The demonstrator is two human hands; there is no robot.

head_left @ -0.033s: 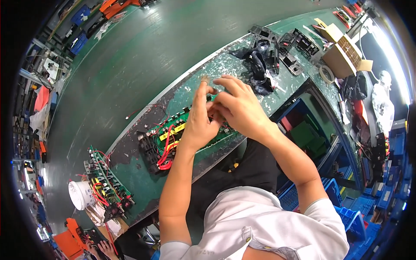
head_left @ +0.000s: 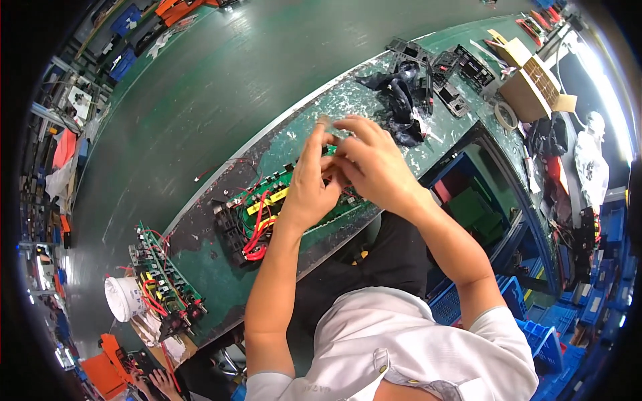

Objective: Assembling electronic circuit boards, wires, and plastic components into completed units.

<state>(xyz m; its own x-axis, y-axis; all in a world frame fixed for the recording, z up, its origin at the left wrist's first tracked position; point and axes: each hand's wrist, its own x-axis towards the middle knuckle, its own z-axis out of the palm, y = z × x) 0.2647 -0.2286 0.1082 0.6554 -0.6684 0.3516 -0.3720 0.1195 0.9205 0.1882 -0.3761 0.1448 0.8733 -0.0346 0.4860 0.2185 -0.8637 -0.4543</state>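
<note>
Left grip (head_left: 309, 192), right grip (head_left: 376, 162) curled, holding unclear, above green circuit board (head_left: 339, 212), yellow blocks (head_left: 278, 196), red wires (head_left: 255, 254)

Under the hands (head_left: 376, 164), a board (head_left: 275, 198) lies on the counter (head_left: 217, 287); bucket (head_left: 124, 299) far left, box (head_left: 530, 88) far right.

Faint lettering (head_left: 315, 388) on white shirt (head_left: 374, 334), tiny dark print (head_left: 278, 196) on yellow block (head_left: 274, 198)

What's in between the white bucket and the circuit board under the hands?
Going from the white bucket, the head view shows a second circuit board, then green bench top, then a black frame at the first circuit board.
</note>
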